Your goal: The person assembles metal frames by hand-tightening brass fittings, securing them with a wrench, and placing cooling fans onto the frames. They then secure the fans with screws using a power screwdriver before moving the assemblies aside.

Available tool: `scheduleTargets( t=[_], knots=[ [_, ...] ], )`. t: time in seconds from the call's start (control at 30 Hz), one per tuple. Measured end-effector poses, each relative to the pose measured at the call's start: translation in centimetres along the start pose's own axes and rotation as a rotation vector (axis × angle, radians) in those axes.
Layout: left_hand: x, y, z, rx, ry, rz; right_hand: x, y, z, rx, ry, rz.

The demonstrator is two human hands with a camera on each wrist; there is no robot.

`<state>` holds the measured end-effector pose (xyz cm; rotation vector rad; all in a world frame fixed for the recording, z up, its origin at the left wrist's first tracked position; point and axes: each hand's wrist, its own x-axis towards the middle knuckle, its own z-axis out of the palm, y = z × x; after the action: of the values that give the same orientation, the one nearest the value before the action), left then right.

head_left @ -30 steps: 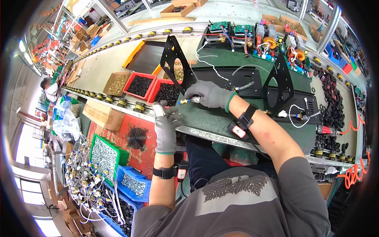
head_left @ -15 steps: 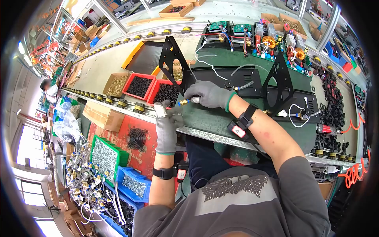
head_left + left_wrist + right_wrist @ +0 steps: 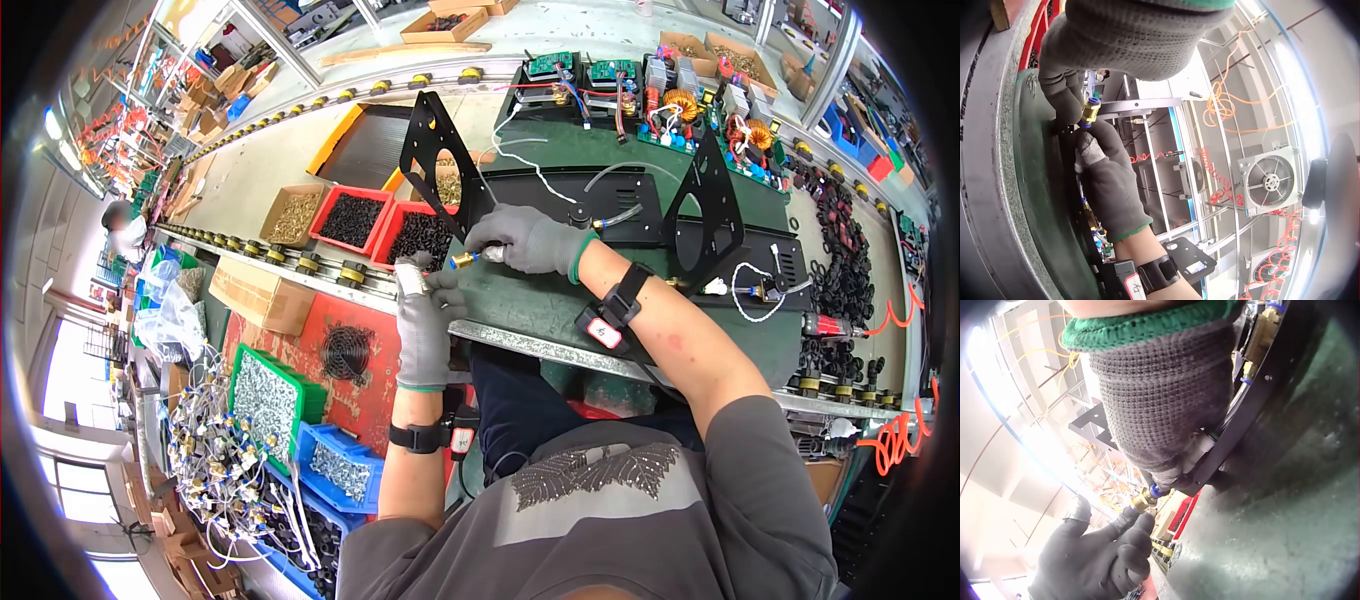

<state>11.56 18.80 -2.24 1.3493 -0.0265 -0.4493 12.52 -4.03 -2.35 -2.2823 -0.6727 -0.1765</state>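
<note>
Your knit-gloved right hand (image 3: 528, 240), palm down, pinches a shiny gold-coloured metal tube (image 3: 462, 261) beside your left hand (image 3: 426, 325), thumb and fingers loosely apart.

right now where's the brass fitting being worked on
In the head view, the brass fitting is just left of centre, held by the right hand, with the left hand near it.
</note>
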Motion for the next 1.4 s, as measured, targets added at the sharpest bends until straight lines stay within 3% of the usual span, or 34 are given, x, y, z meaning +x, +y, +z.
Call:
scheduleTargets(
  t=[0.07,0.2,0.27,0.33,0.4,0.5,0.53,0.6,0.67,0.73,0.8,0.83,0.9,0.97,1.03,1.07,1.13,1.17,1.23,1.27,1.37,1.4],
  knots=[
    [-1.1,1.0,2.5,-0.051,0.131,0.089,0.0,0.2,0.1,-0.019,0.0,0.009],
    [-1.1,0.7,3.3,0.129,0.081,0.229,0.0,0.2,0.1,-0.013,-0.006,0.023],
    [0.0,-0.3,2.1,0.317,-0.013,0.284,0.0,-0.1,-0.1,0.015,0.005,-0.012],
    [0.5,-0.9,2.0,0.404,0.02,0.355,-0.1,0.0,-0.1,0.018,0.009,-0.003],
    [0.7,-1.1,1.9,0.733,0.097,0.574,-0.2,0.1,0.0,0.023,0.014,0.008],
    [0.0,-0.1,2.4,0.507,0.188,0.415,-0.4,0.4,0.4,0.044,0.056,0.009],
    [-0.3,0.1,2.4,0.539,0.28,0.436,-0.5,0.7,0.8,0.085,0.127,0.007],
    [0.3,-1.0,0.8,0.716,0.298,0.598,-0.7,1.0,0.9,0.125,0.204,0.009],
    [-0.1,-1.9,0.5,1.009,0.138,0.594,-0.6,1.1,0.5,0.588,0.304,0.037],
    [-0.3,-2.3,1.3,1.173,0.132,0.473,-0.6,0.7,0.2,0.592,0.4,0.051],
    [-0.7,-1.1,2.2,1.154,0.149,0.316,-0.1,0.5,0.3,0.514,0.438,0.236],
    [0.2,-1.2,1.5,1.005,0.176,0.392,0.2,0.3,0.4,0.515,0.445,0.24],
    [0.6,1.1,2.2,0.688,0.17,0.502,1.1,-0.3,0.8,0.296,0.449,0.432],
    [1.4,3.7,3.8,0.697,0.123,0.7,1.8,-0.5,1.1,0.196,0.451,0.533],
    [4.3,3.9,3.5,0.826,0.018,0.858,2.3,-0.7,1.1,0.022,0.27,0.693],
    [5.6,3.2,2.4,0.945,-0.073,0.731,2.4,-1.0,1.1,0.029,0.273,0.695],
    [5.7,3.3,3.8,0.976,0.049,0.453,2.4,-1.9,0.1,-0.041,0.184,0.704],
    [5.7,3.1,4.0,0.982,0.041,0.452,2.4,-2.3,-0.4,-0.035,0.19,0.71],
    [5.6,2.2,3.9,0.891,0.077,0.729,2.2,-2.8,-1.5,-0.046,0.038,0.63],
    [5.7,2.0,3.7,0.896,0.07,0.724,2.2,-3.2,-1.8,-0.039,0.04,0.636],
    [5.7,2.2,3.3,1.073,0.193,0.614,2.7,-4.4,-2.4,-0.178,-0.301,0.641],
    [5.5,2.4,3.5,1.075,0.187,0.613,2.6,-4.1,-2.2,-0.175,-0.299,0.645]
  ],
)
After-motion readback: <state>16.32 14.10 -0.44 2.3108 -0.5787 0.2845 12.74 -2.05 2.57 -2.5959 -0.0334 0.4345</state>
